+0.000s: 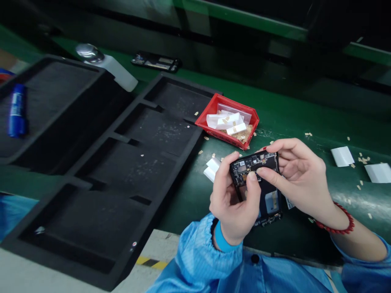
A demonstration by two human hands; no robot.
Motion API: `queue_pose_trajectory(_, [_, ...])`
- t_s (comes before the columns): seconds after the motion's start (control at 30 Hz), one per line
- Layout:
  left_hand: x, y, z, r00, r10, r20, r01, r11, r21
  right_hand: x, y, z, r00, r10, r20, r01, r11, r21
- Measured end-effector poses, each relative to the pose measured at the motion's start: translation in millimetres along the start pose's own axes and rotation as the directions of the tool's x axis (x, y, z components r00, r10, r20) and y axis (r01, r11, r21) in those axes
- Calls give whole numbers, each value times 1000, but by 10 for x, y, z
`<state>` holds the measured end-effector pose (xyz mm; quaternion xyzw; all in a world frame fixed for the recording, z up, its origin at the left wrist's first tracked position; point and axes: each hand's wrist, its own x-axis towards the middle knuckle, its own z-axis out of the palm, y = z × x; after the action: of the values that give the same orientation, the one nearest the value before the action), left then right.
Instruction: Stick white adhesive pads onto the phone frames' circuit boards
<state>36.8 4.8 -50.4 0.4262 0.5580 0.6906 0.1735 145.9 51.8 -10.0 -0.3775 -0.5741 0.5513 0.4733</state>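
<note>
An opened smartphone with its circuit board showing is held between my two hands above the green bench. My left hand is closed round its left side, the thumb pressing on the board. My right hand grips the upper right edge, and its thumb presses on the board beside the left thumb. What lies under the thumbs is hidden. Just beyond the phone stands a red bin with white paper pieces and small tan bits in it. A white slip lies close to my left hand.
A black foam tray with several recesses fills the left. Further left, a blue marker lies on another black tray. A white bottle and another opened phone lie behind. White slips and tan scraps are scattered right.
</note>
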Motion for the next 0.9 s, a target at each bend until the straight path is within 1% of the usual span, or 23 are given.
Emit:
queue_pose_trajectory(0.1, [5,-24,-28,997,-51,53,56,993,-107,35,12,-31,997,72,42,-75,994,82])
queue_pose_trajectory(0.2, [6,-50,-50,997,-34,75,47,981,-190,45,18,-54,993,103,57,-108,988,107])
queue_pose_trajectory(0.3, [4,-68,-56,995,-39,97,59,976,-208,33,53,-38,996,93,8,-94,993,70])
queue_pose_trajectory(0.37, [12,-84,-56,987,-84,138,113,968,-223,37,91,-7,996,78,-52,-76,996,52])
queue_pose_trajectory(0.4, [20,-95,-55,978,-120,169,159,958,-240,49,109,6,994,73,-76,-69,996,52])
queue_pose_trajectory(0.47, [49,-124,-48,940,-218,261,287,919,-268,94,126,2,992,79,-99,-72,995,69])
queue_pose_trajectory(0.5, [69,-139,-39,908,-270,321,360,893,-269,122,121,-28,992,80,-101,-73,994,78])
queue_pose_trajectory(0.57, [115,-163,-14,839,-348,418,475,843,-252,157,85,-161,994,46,-95,-40,997,64])
queue_pose_trajectory(0.6, [139,-169,-3,827,-358,434,495,830,-257,151,62,-264,995,-2,-99,4,1000,20])
queue_pose_trajectory(0.63, [163,-171,4,831,-357,426,493,827,-270,125,42,-386,992,-63,-108,57,997,-61])
queue_pose_trajectory(0.7, [203,-169,1,873,-335,354,445,844,-299,20,42,-663,987,-144,-71,117,949,-294])
queue_pose_trajectory(0.73, [218,-171,-7,896,-322,305,411,862,-297,-52,70,-800,991,-134,-26,112,907,-405])
queue_pose_trajectory(0.77, [229,-177,-17,914,-310,263,378,885,-271,-128,117,-923,996,-75,47,89,872,-482])
queue_pose_trajectory(0.8, [234,-190,-26,927,-295,233,346,912,-221,-202,178,-1024,995,-17,101,67,853,-518])
queue_pose_trajectory(0.83, [234,-207,-32,933,-279,225,316,937,-148,-272,246,-1097,989,36,142,46,844,-534])
queue_pose_trajectory(0.87, [228,-228,-34,937,-259,233,280,958,-62,-334,311,-1142,985,64,157,30,845,-534])
queue_pose_trajectory(0.9, [219,-249,-29,936,-240,256,243,970,19,-386,364,-1159,987,67,144,19,848,-530])
